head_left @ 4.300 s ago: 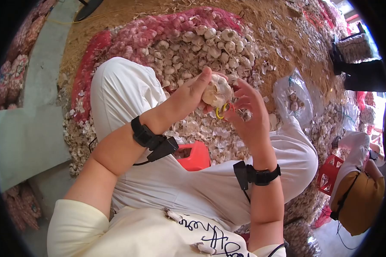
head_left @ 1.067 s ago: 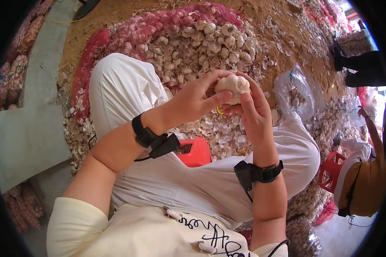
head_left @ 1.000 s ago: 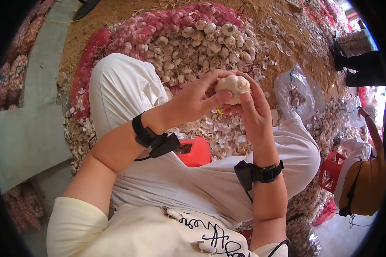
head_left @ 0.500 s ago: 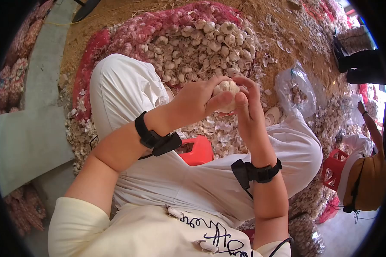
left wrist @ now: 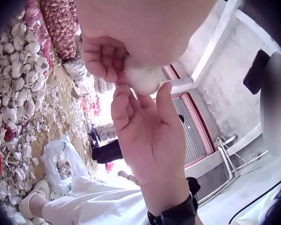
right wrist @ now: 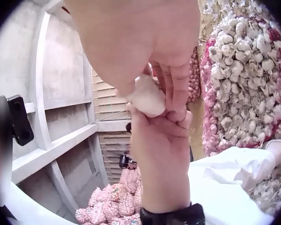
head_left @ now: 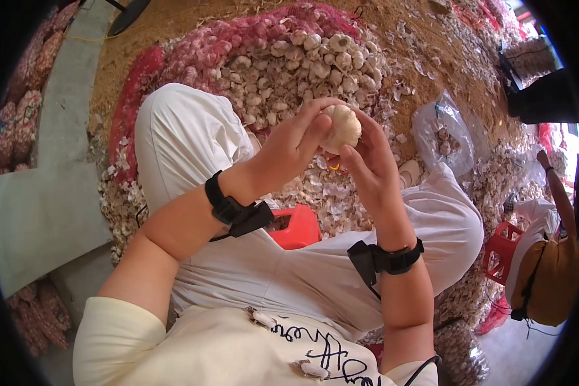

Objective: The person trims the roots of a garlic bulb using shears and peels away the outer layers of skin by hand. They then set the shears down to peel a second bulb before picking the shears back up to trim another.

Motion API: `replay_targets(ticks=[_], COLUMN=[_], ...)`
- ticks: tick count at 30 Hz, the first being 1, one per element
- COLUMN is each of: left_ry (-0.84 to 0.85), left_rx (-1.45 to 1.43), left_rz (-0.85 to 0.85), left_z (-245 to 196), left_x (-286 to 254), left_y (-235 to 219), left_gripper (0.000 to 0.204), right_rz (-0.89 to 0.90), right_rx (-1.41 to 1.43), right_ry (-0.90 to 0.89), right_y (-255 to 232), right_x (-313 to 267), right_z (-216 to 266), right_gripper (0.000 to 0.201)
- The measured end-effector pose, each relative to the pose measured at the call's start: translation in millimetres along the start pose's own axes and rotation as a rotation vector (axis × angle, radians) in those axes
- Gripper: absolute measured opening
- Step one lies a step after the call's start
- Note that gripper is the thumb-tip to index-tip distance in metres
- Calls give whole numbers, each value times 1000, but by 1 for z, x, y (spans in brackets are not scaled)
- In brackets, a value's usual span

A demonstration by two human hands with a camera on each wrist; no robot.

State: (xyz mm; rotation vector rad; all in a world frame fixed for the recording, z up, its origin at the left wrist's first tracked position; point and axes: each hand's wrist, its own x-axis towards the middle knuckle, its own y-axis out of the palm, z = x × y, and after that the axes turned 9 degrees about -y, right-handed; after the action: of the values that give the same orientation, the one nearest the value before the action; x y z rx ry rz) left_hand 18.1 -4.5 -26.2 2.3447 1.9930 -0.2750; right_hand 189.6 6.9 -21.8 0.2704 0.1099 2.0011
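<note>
A whitish garlic bulb (head_left: 343, 128) is held up between both hands above the lap in the head view. The left hand (head_left: 294, 143) curls round its left side, thumb against the bulb. From the right, the right hand (head_left: 374, 161) grips it, thumb at its lower edge and fingers behind. Yellow and red handles (head_left: 334, 166) show just below the bulb; which hand bears them I cannot tell. In the left wrist view the bulb (left wrist: 143, 79) is partly covered by the left palm. The right wrist view shows the bulb (right wrist: 148, 97) between the fingers of both hands.
Beyond the knees lies a heap of garlic bulbs (head_left: 315, 64) with red netting (head_left: 199, 48). Peelings (head_left: 328, 199) and a red plastic object (head_left: 297, 226) lie between the legs. A clear bag (head_left: 441, 132) stands at the right; another person sits near a red stool (head_left: 502, 251).
The fingers have shifted round the bulb, which now shows more of its surface and sits slightly higher. The yellow and red handles are more visible than half a second ago.
</note>
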Motion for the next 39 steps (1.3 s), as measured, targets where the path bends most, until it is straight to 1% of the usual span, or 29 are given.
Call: replay_targets(ticks=[2,4,6,7,9,10,11,12,15,17,18,19,20,22,23,25,26,28,30,32,33,35,36,38,39], left_ry=[123,108,93,83,72,53,34,33,45,21,21,5,-10,-23,-37,-43,-48,-37,-27,-76,-76,-89,-90,-154,-154], left_rx=[137,131,126,88,50,118,186,186,159,53,53,-39,-132,-168,-205,-226,-246,-281,-315,-354,-353,-181,-181,-274,-273], left_rz=[12,19,26,36,46,41,35,36,54,103,104,132,159,175,195,208,220,235,250,287,287,262,263,312,312], left_z=[6,4,2,1,1,1,1,1,1,4,5,6,7,7,7,8,9,7,6,6,6,6,4,-1,-1], left_x=[1,0,-1,-1,-1,-1,0,0,0,1,2,3,3,5,5,6,6,7,9,10,10,9,8,6,6], left_y=[-1,0,1,1,0,-1,-2,-2,-2,-3,-3,-2,-2,-3,-4,-5,-5,-3,-2,-4,-4,-4,-4,-5,-5], left_gripper=[56,56,57,58,59,60,61,61,63,66,66,67,69,69,70,71,72,72,73,73,73,69,69,65,65], right_rz=[1,-2,-6,-8,25,24,44,63,66,47,28,-34,-34,-228,-227,-219,-219,-226,-235,-242,-223,-205,-219,-232,-272], right_rx=[22,45,-56,-57,-279,-279,-370,-462,-482,-466,-451,-350,-351,146,146,-90,-90,-72,-101,-129,-131,-130,-91,-51,-26], right_ry=[25,51,-8,-8,-18,-18,-18,-19,17,2,-13,15,14,49,49,35,35,90,60,31,61,90,85,79,60], right_y=[-5,-6,-5,-5,-6,-7,-7,-7,-12,-24,-25,-22,-19,-7,-8,-12,-15,-20,-19,-16,-15,-14,-14,-17,-20], right_x=[2,2,1,1,0,0,0,0,0,2,4,3,2,5,5,4,4,3,3,4,3,3,2,3,4], right_z=[4,6,6,5,4,7,13,16,15,1,0,-1,0,14,12,4,4,4,6,8,8,8,8,7,7], right_gripper=[45,46,44,44,44,44,44,45,45,45,45,34,34,24,24,18,18,13,10,8,7,7,7,7,8])
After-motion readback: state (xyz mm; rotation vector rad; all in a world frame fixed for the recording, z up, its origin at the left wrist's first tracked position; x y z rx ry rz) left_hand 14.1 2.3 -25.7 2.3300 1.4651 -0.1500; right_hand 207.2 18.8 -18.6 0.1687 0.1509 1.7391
